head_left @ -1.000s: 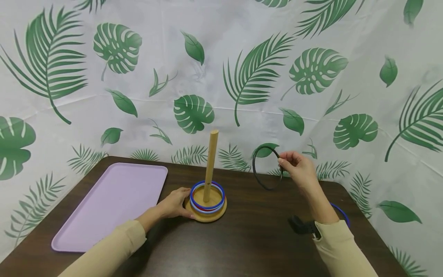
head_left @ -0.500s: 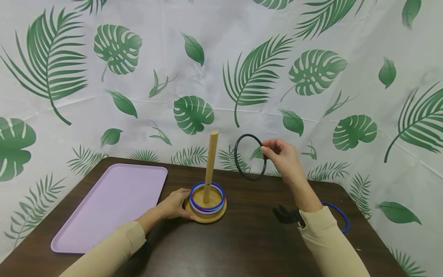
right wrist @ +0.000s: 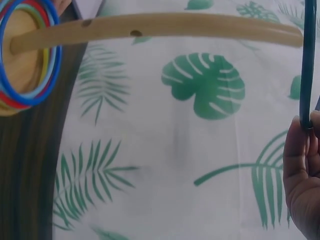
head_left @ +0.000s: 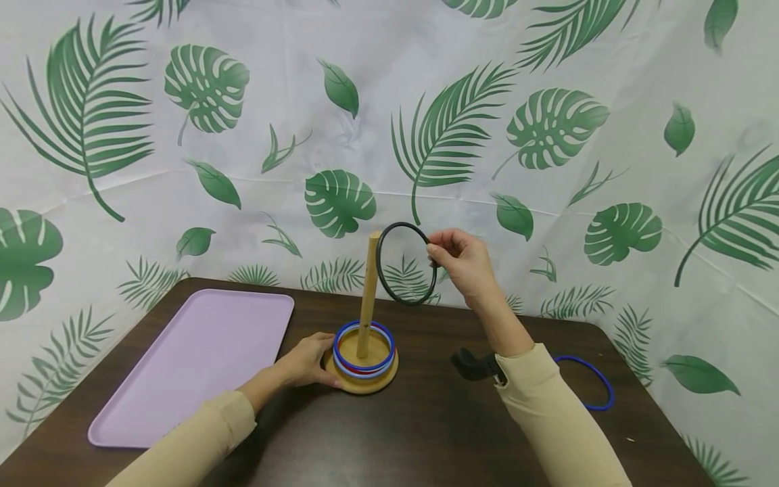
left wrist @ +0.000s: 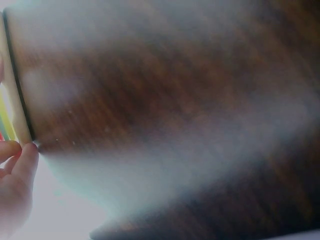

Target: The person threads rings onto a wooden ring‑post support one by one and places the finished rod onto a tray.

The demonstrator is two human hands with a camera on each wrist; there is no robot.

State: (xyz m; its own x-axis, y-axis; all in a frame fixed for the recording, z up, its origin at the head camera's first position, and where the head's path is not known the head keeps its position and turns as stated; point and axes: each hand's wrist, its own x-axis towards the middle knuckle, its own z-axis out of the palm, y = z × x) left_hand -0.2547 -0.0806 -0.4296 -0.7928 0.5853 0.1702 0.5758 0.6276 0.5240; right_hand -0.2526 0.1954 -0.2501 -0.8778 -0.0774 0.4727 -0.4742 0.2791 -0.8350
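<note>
My right hand (head_left: 465, 267) pinches a thin black ring (head_left: 379, 260) by its right side, raised beside the top of a wooden peg (head_left: 368, 291). The ring's left edge overlaps the peg's upper end in the head view. In the right wrist view, fingers and thumb hold the black ring (right wrist: 308, 65) near the peg's tip. The peg rises from a round wooden base (head_left: 365, 387), with blue, red and light blue rings (head_left: 341, 368) stacked around its foot; a yellow one shows in the right wrist view. My left hand (head_left: 307, 360) grips the base's left side between thumb and fingers.
A lilac tray (head_left: 201, 352) lies at the left of the dark wooden table (head_left: 426, 433). Another blue ring (head_left: 602, 379) rests on the table at the right, partly behind the right sleeve. A white leaf-patterned cloth (head_left: 262, 81) hangs behind the table.
My right hand has carried the black ring leftward and upward from the right, up to the peg's top. The left hand and the stand have stayed in place.
</note>
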